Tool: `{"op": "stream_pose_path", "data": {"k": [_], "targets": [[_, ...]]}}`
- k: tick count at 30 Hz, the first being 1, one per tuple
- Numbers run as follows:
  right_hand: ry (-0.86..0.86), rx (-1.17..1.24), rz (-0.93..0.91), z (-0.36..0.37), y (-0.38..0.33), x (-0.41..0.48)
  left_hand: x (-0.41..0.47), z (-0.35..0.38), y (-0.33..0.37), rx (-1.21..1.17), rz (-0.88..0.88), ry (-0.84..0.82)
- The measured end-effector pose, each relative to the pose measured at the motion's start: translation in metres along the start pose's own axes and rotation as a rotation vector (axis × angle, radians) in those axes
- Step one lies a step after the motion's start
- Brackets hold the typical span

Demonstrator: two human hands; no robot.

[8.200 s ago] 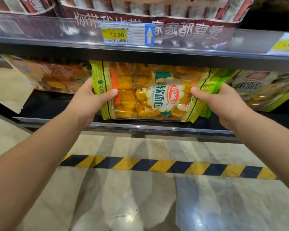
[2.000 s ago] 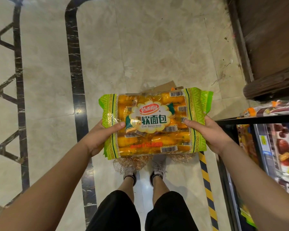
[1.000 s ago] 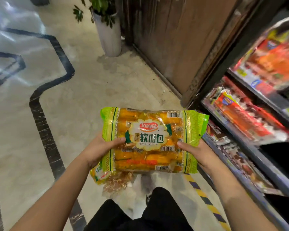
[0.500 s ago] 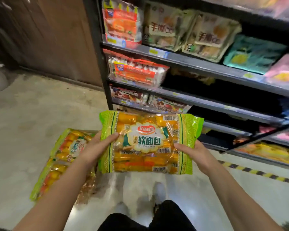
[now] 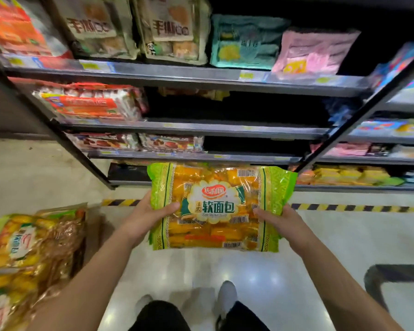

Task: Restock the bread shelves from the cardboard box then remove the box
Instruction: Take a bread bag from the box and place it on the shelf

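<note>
One bread bag at centre, before four shelves; left hand and right hand clamp its ends. Bag pile at 8 o'clock: blurred, cut off, uncountable.

A pale, glossy stone floor is crossed by a yellow-and-black striped tape, and at lower right curves what looks like a dark inlaid band, blurred. White shoes and black trousers show at the bottom edge. Up high, a teal pack stands just beside a pink pack.
</note>
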State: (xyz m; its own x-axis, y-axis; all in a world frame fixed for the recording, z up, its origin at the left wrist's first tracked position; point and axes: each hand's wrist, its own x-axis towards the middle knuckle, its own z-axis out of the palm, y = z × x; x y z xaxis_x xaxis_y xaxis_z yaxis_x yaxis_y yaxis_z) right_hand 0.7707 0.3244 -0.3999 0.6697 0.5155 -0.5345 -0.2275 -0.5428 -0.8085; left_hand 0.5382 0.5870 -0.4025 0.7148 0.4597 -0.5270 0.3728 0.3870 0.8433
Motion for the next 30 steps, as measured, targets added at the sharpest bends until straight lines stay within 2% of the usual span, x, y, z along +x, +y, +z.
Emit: {"op": "stream_pose_path", "data": {"k": [5,15,23,30], "targets": [[-0.027,-0.024,0.023,-0.042,0.008,0.034,0.034,0.044,-0.003,0.013,-0.014,0.048],[-0.018,-0.050,0.063,-0.064,0.044,0.142,0.153,0.061,-0.044,0.017,-0.063,0.123],[0.010,-0.027,-0.022,-0.057,0.162,0.301,0.303,0.077,-0.160,0.018,-0.025,0.218],[0.022,-0.117,-0.140,-0.047,0.268,0.435,0.430,0.076,-0.266,0.044,0.069,0.238]]}}
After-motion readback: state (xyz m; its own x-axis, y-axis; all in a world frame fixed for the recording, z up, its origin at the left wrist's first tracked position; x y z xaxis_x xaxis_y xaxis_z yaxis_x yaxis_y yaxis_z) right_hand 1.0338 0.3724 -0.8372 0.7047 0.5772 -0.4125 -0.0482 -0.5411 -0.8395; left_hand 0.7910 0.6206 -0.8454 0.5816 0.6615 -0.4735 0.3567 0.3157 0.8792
